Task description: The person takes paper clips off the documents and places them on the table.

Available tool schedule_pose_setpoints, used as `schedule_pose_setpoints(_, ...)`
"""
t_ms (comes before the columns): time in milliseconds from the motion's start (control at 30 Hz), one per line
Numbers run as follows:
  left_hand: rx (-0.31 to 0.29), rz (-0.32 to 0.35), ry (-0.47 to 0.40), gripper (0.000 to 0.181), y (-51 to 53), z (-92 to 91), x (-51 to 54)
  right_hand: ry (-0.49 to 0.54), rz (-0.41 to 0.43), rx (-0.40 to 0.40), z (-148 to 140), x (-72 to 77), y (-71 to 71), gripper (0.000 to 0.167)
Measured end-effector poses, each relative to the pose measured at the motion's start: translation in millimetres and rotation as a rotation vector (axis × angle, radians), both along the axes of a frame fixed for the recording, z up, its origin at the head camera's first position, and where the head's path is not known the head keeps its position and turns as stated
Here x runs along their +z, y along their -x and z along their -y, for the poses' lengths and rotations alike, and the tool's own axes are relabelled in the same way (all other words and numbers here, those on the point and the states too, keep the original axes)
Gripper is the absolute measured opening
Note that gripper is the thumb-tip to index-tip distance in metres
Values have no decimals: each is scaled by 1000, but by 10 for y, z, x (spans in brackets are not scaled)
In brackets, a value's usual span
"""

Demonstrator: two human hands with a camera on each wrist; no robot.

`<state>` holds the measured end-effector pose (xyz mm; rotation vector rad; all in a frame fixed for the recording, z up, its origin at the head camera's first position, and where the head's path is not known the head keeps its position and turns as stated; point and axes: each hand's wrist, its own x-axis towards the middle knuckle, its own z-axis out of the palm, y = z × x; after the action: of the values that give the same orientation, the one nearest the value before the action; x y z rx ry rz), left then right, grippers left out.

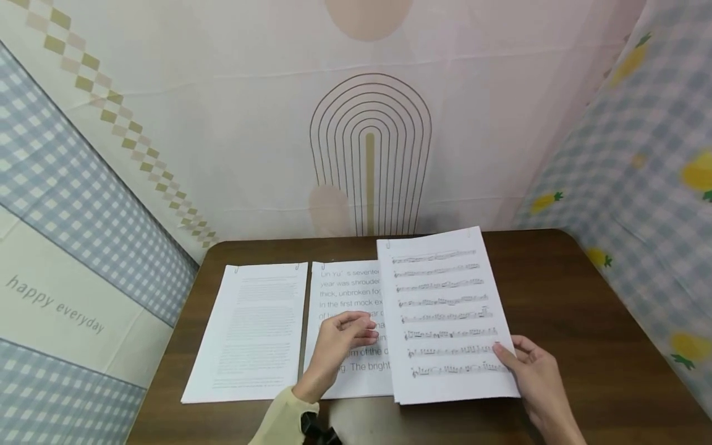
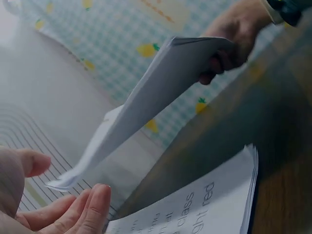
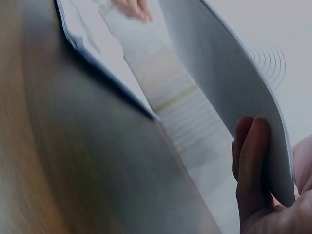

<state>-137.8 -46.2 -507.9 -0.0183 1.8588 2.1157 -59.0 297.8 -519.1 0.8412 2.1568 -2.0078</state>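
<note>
My right hand (image 1: 536, 377) grips a clipped stack of sheet music (image 1: 445, 321) at its lower right edge, thumb on the printed face. In the right wrist view, its fingers (image 3: 252, 156) lie against the back of the stack, which is raised off the table. My left hand (image 1: 345, 340) is beside the stack's left edge with fingers relaxed. In the left wrist view, a stack corner points into the gap between thumb and fingers (image 2: 92, 209), apparently untouched. Beneath the left hand lies a large-print text stack (image 1: 345, 383), partly covered by the sheet music.
At the left lies another clipped stack of small-print text (image 1: 256, 334). All of this is on a brown wooden table (image 1: 556, 284). Behind it hangs a pale patterned cloth (image 1: 250, 154), with checked cloths (image 1: 628, 204) at both sides.
</note>
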Motion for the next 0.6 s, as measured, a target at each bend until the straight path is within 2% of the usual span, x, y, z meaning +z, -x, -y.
schedule_pose_setpoints(133, -8, 71, -51, 48, -12, 35, -14, 1, 6, 33, 205, 32, -48, 33)
schedule_pose_setpoints(267, -27, 96, -45, 49, -53, 69, -18, 13, 1, 52, 408, 43, -101, 33)
schedule_pose_setpoints(433, -63, 79, -38, 45, -144, 131, -33, 13, -27, 63, 611, 44, -146, 29)
schedule_pose_setpoints(600, -55, 45, -14, 42, -215, 208, -52, -1, -45, 67, 735, 24, -198, 29)
